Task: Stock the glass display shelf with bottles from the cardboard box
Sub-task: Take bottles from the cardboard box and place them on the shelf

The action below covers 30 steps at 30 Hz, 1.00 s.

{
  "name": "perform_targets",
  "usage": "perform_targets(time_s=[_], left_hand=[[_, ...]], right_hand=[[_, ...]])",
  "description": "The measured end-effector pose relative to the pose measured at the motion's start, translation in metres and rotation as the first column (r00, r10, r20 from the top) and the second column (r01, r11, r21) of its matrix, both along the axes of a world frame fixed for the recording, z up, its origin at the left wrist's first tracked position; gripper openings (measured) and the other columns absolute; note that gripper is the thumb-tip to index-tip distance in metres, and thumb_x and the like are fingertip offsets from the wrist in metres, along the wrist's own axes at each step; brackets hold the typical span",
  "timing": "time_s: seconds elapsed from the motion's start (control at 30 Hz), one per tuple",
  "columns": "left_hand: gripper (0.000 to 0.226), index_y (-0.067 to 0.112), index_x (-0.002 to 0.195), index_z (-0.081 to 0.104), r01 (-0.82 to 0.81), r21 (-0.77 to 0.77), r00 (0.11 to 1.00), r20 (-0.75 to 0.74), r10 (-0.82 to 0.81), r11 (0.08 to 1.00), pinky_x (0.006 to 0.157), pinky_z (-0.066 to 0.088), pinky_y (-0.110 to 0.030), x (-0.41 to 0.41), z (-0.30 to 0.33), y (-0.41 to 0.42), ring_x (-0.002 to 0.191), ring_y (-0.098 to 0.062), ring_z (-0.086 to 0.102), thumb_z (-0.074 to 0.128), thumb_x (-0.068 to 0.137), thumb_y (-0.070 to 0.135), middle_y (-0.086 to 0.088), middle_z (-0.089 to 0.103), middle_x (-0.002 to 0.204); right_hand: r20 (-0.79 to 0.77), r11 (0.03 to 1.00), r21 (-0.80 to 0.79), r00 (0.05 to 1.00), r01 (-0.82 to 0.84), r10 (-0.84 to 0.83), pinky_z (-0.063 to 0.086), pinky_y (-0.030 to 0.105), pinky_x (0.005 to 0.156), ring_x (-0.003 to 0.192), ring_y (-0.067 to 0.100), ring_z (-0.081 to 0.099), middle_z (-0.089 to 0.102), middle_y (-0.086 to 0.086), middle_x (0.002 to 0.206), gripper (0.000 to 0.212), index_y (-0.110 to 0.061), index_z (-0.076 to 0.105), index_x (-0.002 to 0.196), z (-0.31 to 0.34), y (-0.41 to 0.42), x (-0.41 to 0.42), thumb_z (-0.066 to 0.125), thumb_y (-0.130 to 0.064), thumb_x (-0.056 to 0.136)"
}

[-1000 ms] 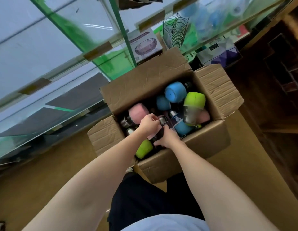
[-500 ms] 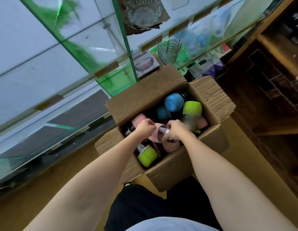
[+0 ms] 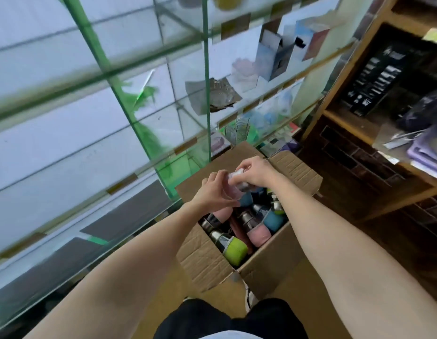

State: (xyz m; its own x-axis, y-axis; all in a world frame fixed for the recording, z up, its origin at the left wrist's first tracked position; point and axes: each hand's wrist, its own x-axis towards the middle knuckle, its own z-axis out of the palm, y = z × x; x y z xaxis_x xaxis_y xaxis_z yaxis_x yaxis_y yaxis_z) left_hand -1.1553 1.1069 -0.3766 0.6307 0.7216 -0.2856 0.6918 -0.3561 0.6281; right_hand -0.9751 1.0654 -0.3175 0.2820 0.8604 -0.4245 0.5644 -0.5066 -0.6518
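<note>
both hands are up over the box (image 3: pixel 207 263), gripping one pink bottle (image 3: pixel 233 185) between them. the left hand (image 3: pixel 213 192) curls round its lower side, the right hand (image 3: pixel 255 171) clamps over the top end, fingers closed. under the hands, more bottles lie heaped in the box: a green one (image 3: pixel 234 249), a pink one (image 3: pixel 259 234), a blue one (image 3: pixel 273 220). the glass shelf (image 3: pixel 129 182) stands just left of the left hand.

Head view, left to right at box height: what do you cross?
glass display shelf → left hand → pink bottle held by both hands → right hand → right flap of the cardboard box → wooden shelving
</note>
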Motion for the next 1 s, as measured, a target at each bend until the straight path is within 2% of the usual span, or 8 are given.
perform_targets(time_s=[0.23, 0.33, 0.5, 0.6, 0.7, 0.77, 0.9, 1.0], left_hand=[[0.09, 0.037, 0.133, 0.044, -0.054, 0.216, 0.984, 0.178, 0.015, 0.975, 0.09, 0.047, -0.037, -0.014, 0.067, 0.007, 0.109, -0.021, 0.052, 0.07, 0.056, 0.075, 0.004, 0.057, 0.12], [0.08, 0.04, 0.118, 0.051, -0.069, 0.313, 0.99, 0.141, 0.025, 0.947, 0.077, 0.051, -0.034, -0.026, 0.097, 0.01, 0.095, -0.02, 0.061, 0.067, 0.051, 0.08, 0.007, 0.063, 0.107], [0.071, 0.038, 0.107, 0.053, -0.203, 0.366, 0.969, 0.208, 0.133, 0.908, 0.07, 0.054, -0.033, -0.04, 0.144, 0.018, 0.082, -0.017, 0.062, 0.067, 0.053, 0.081, 0.012, 0.065, 0.091], [0.069, 0.037, 0.105, 0.054, -0.373, 0.281, 0.897, 0.352, 0.267, 0.884, 0.056, 0.046, -0.022, -0.049, 0.173, 0.017, 0.069, -0.002, 0.056, 0.067, 0.052, 0.08, 0.019, 0.059, 0.077], [0.06, 0.035, 0.091, 0.054, -0.509, 0.206, 0.801, 0.468, 0.373, 0.836, 0.045, 0.038, -0.015, -0.06, 0.206, 0.018, 0.066, 0.004, 0.055, 0.07, 0.05, 0.076, 0.02, 0.058, 0.071], [0.056, 0.033, 0.088, 0.054, -0.58, 0.168, 0.741, 0.517, 0.43, 0.797, 0.047, 0.039, -0.013, -0.073, 0.225, 0.02, 0.068, 0.002, 0.058, 0.076, 0.053, 0.07, 0.017, 0.061, 0.072], [0.054, 0.028, 0.085, 0.058, -0.687, 0.098, 0.62, 0.597, 0.51, 0.72, 0.051, 0.043, -0.008, -0.106, 0.252, 0.02, 0.07, 0.005, 0.061, 0.078, 0.054, 0.068, 0.018, 0.066, 0.075], [0.057, 0.023, 0.089, 0.059, -0.759, 0.065, 0.529, 0.643, 0.554, 0.648, 0.067, 0.054, -0.024, -0.142, 0.268, 0.016, 0.08, -0.009, 0.068, 0.079, 0.056, 0.065, 0.01, 0.07, 0.086]], right_hand=[[-0.183, 0.962, 0.164, 0.965, 0.219, -0.189, 0.053, 0.031, 0.056, 0.062, 0.018, 0.062, 0.063, -0.001, 0.066, 0.058, -0.007, 0.07, 0.075, 0.062, -0.004, -0.018, 0.083, -0.059, 0.054], [-0.34, 0.901, 0.201, 0.89, 0.385, -0.305, 0.056, 0.038, 0.073, 0.084, 0.021, 0.067, 0.071, -0.001, 0.085, 0.053, -0.018, 0.076, 0.077, 0.083, -0.005, -0.023, 0.071, -0.069, 0.062], [-0.479, 0.858, 0.273, 0.835, 0.435, -0.271, 0.063, 0.043, 0.069, 0.097, 0.028, 0.069, 0.072, 0.013, 0.107, 0.051, -0.014, 0.075, 0.098, 0.123, 0.011, -0.028, 0.06, -0.062, 0.088], [-0.52, 0.854, 0.313, 0.827, 0.416, -0.212, 0.058, 0.034, 0.062, 0.092, 0.025, 0.068, 0.072, 0.011, 0.11, 0.05, -0.016, 0.072, 0.106, 0.151, 0.026, -0.041, 0.057, -0.062, 0.091], [-0.572, 0.854, 0.348, 0.809, 0.388, -0.135, 0.058, 0.04, 0.076, 0.095, 0.025, 0.065, 0.072, 0.006, 0.109, 0.043, -0.021, 0.073, 0.101, 0.179, 0.044, -0.062, 0.055, -0.059, 0.093], [-0.64, 0.848, 0.361, 0.764, 0.388, -0.078, 0.056, 0.043, 0.083, 0.092, 0.025, 0.065, 0.071, 0.005, 0.104, 0.039, -0.022, 0.072, 0.098, 0.192, 0.055, -0.081, 0.053, -0.056, 0.096], [-0.738, 0.873, 0.379, 0.67, 0.309, 0.083, 0.054, 0.034, 0.072, 0.083, 0.022, 0.065, 0.067, 0.008, 0.101, 0.05, -0.013, 0.063, 0.119, 0.208, 0.073, -0.12, 0.048, -0.056, 0.098], [-0.76, 0.886, 0.398, 0.626, 0.237, 0.174, 0.055, 0.038, 0.079, 0.084, 0.024, 0.067, 0.068, 0.01, 0.1, 0.052, -0.012, 0.058, 0.123, 0.218, 0.082, -0.158, 0.049, -0.056, 0.098]])
